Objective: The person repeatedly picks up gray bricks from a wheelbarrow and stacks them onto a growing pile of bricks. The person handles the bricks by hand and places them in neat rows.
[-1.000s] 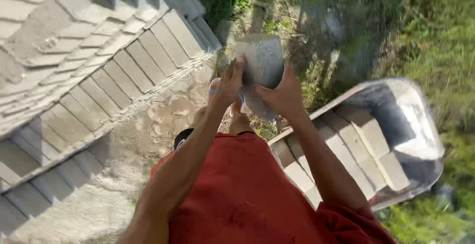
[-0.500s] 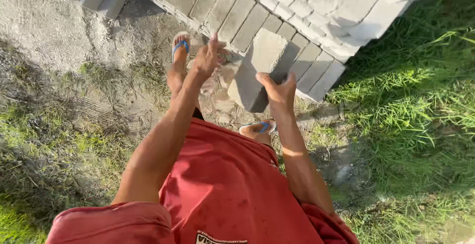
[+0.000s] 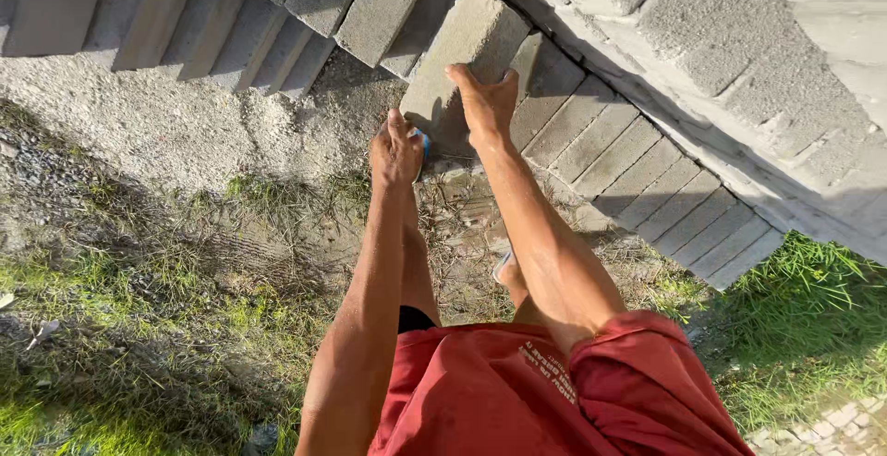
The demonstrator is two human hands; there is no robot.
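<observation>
We cannot see the palm side of our right hand (image 3: 484,97), which lies spread on the near end of a grey concrete block (image 3: 459,49), nor whether our left hand (image 3: 395,149), loosely curled just beside the block's lower left corner, actually touches it; the lower edge of the block is lost in shadow, and our feet are mostly hidden behind our arms and red shorts (image 3: 517,391). The block is rough, pale grey and rectangular, standing on edge in a long row of like blocks (image 3: 637,160) on gravelly ground beside grass (image 3: 795,327).
</observation>
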